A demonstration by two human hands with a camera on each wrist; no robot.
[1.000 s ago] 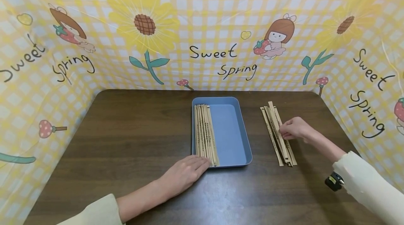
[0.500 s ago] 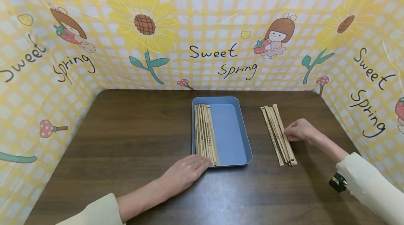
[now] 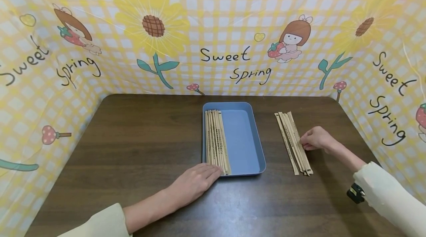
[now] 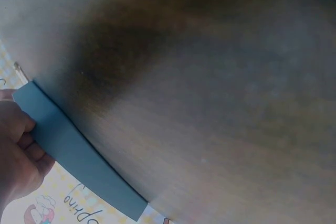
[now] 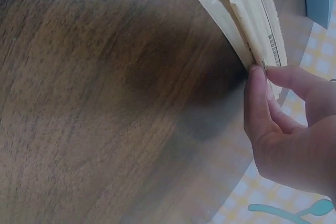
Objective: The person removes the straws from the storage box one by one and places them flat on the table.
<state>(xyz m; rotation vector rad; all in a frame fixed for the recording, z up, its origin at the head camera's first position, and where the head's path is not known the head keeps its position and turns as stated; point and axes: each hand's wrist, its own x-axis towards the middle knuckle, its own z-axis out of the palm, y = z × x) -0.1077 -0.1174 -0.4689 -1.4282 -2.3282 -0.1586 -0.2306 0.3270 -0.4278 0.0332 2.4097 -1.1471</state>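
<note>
A shallow blue tray [image 3: 241, 141] stands on the table, with a row of long paper-wrapped sticks [image 3: 214, 137] along its left side. My left hand [image 3: 196, 181] holds the tray's near left corner, fingers over the rim; the thumb is hidden in the head view. To the right of the tray lies a loose bundle of similar paper-wrapped sticks [image 3: 289, 141], roughly parallel and printed with small text. My right hand [image 3: 317, 139] pinches the right edge of this bundle between thumb and index finger. In the right wrist view the fingertips [image 5: 257, 72] meet at a paper-wrapped stick [image 5: 257, 14].
The dark wooden table [image 3: 139, 137] extends to both sides of the tray. A yellow checked cloth [image 3: 219, 33] with printed flowers and figures walls in the back and sides. A small black device [image 3: 355, 193] hangs at the right sleeve.
The stick that lay slanted on top of the right bundle now lines up along its right side. My right hand has shifted slightly right; my left hand stays at the tray.
</note>
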